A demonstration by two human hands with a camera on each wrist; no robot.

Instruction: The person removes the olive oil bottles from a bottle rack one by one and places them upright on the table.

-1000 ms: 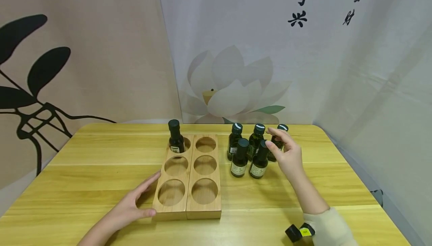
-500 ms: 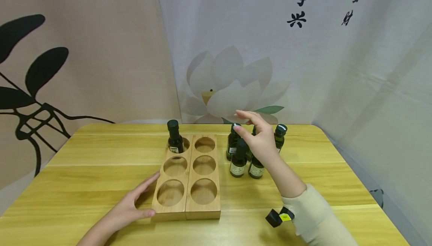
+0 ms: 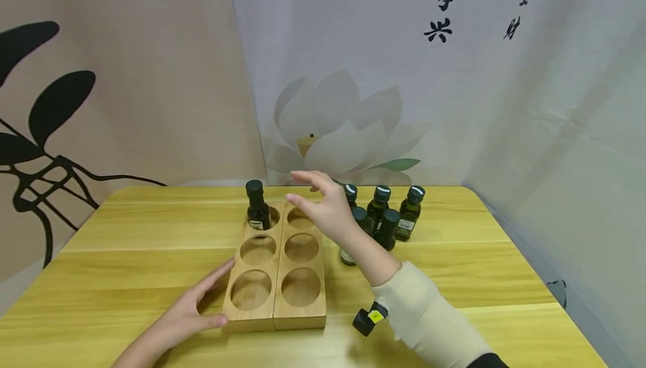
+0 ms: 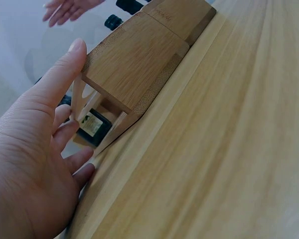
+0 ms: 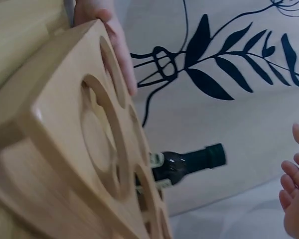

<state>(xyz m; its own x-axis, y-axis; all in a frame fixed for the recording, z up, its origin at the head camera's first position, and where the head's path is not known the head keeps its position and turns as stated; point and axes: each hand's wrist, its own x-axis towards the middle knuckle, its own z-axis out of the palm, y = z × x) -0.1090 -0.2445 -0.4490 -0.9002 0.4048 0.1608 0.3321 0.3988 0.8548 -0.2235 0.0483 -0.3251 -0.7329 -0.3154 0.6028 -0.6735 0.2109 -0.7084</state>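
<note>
My left hand (image 3: pixel 181 314) lies at the near left corner of a wooden rack (image 3: pixel 301 322) with round holes. Its thumb touches the front end and its fingers reach the left side, as the left wrist view also shows with the thumb (image 4: pixel 65 69) against the wood. One dark bottle (image 3: pixel 257 211) with a black cap stands in the rack's far left hole, leaning slightly. Above the far right hole hovers my right hand (image 3: pixel 328 211), fingers and thumb apart and holding nothing. In the right wrist view this hand (image 5: pixel 296 184) appears apart from the rack.
Several dark bottles stand together right of the rack, partly hidden by my right forearm; among them are a far right bottle (image 3: pixel 409 214) and a front bottle (image 3: pixel 387 230). A printed curtain (image 3: pixel 353 48) hangs behind the wooden table (image 3: pixel 479 278).
My right hand has moved left from the group of bottles to above the rack, carrying nothing. My left hand, the rack and the bottles keep their places; the view has shifted slightly.
</note>
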